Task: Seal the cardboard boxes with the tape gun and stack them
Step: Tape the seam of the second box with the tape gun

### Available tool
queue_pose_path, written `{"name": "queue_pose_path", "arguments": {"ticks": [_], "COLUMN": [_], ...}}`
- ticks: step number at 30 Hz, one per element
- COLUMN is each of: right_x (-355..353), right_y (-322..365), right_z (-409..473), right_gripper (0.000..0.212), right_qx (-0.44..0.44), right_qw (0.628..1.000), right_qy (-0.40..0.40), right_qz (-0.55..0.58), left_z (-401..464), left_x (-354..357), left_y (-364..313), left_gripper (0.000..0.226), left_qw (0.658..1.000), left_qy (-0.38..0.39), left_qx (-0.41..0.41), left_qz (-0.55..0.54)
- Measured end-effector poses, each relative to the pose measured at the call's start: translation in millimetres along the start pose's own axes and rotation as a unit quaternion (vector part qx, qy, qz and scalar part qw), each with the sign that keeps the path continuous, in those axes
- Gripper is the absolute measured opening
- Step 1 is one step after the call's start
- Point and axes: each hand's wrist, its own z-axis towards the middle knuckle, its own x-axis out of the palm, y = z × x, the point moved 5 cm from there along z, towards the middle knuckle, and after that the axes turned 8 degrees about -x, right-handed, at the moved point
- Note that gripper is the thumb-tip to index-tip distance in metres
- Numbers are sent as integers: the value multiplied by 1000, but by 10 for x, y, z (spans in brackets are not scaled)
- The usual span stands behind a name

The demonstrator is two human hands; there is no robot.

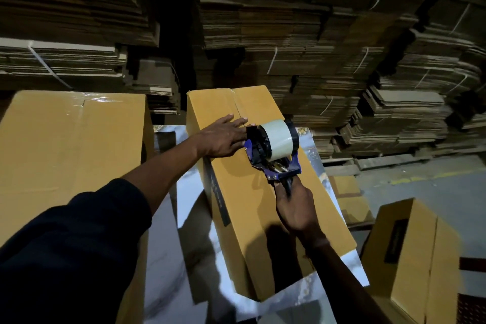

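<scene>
From the head view, a long box lies on the pale worktop. The left hand presses flat, fingers straight, on its top. The right hand grips the tape gun, whose front end meets the box's centre seam beside the left hand.

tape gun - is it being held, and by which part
Yes: the right hand grips the tape gun by its handle. The left hand only presses flat on the box.
</scene>
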Motion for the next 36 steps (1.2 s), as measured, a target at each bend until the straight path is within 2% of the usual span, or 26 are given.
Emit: {"name": "queue_pose_path", "arguments": {"ticks": [7,14,19,23,29,31,34,36], "right_x": [-50,-153,-166,-202,-213,-223,-284,-353], "right_y": [24,-168,-122,-86,-108,-120,-175,-257], "right_z": [-35,-429,-476,-514,-509,-546,-702,-853], "right_gripper": [27,31,29,26,26,27,26,26], "right_qx": [-1,-1,9,11,9,10,1,-6], "right_qw": [1000,1000,1000,1000,1000,999,1000,1000], "right_qy": [12,9,3,12,19,26,25,19], "right_qz": [5,-3,-2,8,23,26,14,4], "left_z": [12,33,-93,-271,-283,-294,-285,-267], "left_x": [1,16,84,112,146,112,113,141], "left_y": [17,-3,-263,-524,-558,-570,-558,-548], "left_gripper": [52,52,53,54,54,64,92,98], "left_qw": [1000,999,999,1000,998,999,999,998], "left_qy": [-4,5,14,-17,-23,-19,-8,-3], "left_qx": [-9,-28,-40,-22,-49,-50,-51,-56], "left_qz": [3,15,17,-8,-6,-8,-1,5]}}
